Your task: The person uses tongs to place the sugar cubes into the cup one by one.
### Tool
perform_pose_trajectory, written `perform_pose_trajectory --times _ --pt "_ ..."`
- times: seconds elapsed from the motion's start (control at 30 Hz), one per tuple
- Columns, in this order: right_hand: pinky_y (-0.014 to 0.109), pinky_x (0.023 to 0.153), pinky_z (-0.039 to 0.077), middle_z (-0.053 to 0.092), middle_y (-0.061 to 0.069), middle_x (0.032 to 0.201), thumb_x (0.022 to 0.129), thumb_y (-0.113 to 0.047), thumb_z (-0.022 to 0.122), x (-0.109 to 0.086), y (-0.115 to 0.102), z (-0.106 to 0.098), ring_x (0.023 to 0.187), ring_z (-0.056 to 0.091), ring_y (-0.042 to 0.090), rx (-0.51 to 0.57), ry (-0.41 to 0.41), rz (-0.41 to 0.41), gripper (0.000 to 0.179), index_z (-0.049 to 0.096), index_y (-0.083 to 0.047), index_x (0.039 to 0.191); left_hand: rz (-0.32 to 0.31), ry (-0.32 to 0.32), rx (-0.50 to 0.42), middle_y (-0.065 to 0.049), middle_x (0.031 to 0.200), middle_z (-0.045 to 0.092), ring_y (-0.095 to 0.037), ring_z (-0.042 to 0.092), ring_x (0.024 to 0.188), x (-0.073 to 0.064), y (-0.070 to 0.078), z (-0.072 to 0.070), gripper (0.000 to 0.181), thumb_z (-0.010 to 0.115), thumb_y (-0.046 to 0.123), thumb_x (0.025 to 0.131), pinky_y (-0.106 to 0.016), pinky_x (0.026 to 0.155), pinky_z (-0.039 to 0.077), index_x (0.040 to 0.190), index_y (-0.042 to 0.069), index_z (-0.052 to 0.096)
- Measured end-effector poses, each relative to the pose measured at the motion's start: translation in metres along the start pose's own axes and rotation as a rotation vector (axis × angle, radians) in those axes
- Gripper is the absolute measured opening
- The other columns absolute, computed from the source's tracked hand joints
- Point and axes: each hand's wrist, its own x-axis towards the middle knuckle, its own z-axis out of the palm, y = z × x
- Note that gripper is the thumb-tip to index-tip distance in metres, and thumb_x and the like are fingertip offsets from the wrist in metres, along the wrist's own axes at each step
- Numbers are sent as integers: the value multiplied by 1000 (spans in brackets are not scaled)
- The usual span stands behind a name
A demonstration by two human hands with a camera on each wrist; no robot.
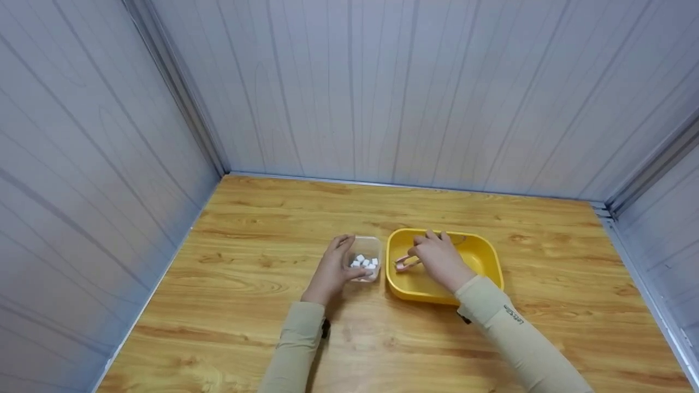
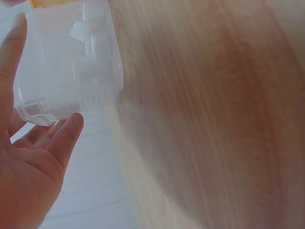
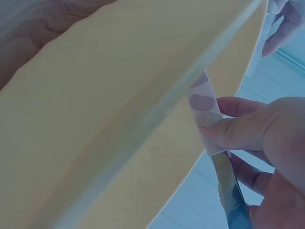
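My left hand holds a small clear plastic container on the table, thumb on the near side and fingers on the far side. Several white cubes lie in it; through the cloudy wall they look blurred in the left wrist view. Over the yellow basin, my right hand pinches pink tweezers, tips low inside the basin's left part. Something pale shows at the tips, too small to make out. In the right wrist view, dots mark the tweezers and the basin wall hides their tips.
The container stands just left of the basin with a narrow gap between them. Both rest on a wood-grain table. Pale panel walls close off the table's back and both sides.
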Motion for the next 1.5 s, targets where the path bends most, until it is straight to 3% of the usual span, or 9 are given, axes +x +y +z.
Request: perform_pose_trajectory --times 0.3,0.5,0.73,0.93,1.27,1.5 --pt "45 69 39 61 2 91 76 12 72 -12 4 -6 85 50 26 8 60 -22 35 78 -17 95 18 0 21 -13 146 35 -27 37 132 0 0 0 91 84 28 71 -37 108 34 144 -1 39" --pt "40 67 36 62 2 92 78 11 71 -19 3 -13 84 49 25 10 67 -18 34 77 -17 96 -8 -4 3 -12 148 34 -27 36 133 0 -1 1 91 84 29 71 -36 109 32 145 2 39" --pt "46 74 42 63 2 96 79 9 71 -24 0 -24 88 52 26 16 102 -19 35 76 -19 99 -7 3 -3 -11 148 33 -27 35 133 -1 0 0 91 84 29 71 -37 109 32 145 3 39" --pt "44 73 42 63 2 96 79 8 73 -23 0 -30 85 51 25 12 114 -25 34 76 -17 101 -19 -1 -7 -14 150 31 -28 35 134 -1 0 1 93 84 31 70 -37 109 32 146 3 38" --pt "43 73 41 62 1 95 79 6 73 -21 -5 -39 86 50 23 18 143 -16 35 76 -18 103 -11 -5 20 -8 147 35 -23 36 132 0 -1 1 91 83 32 70 -33 107 35 145 5 40" --pt "44 74 42 62 2 97 79 4 74 -16 -8 -49 89 51 24 20 155 -14 33 76 -18 103 -4 -11 1 -14 148 33 -26 36 133 0 -2 0 91 83 30 71 -35 107 34 145 3 39"
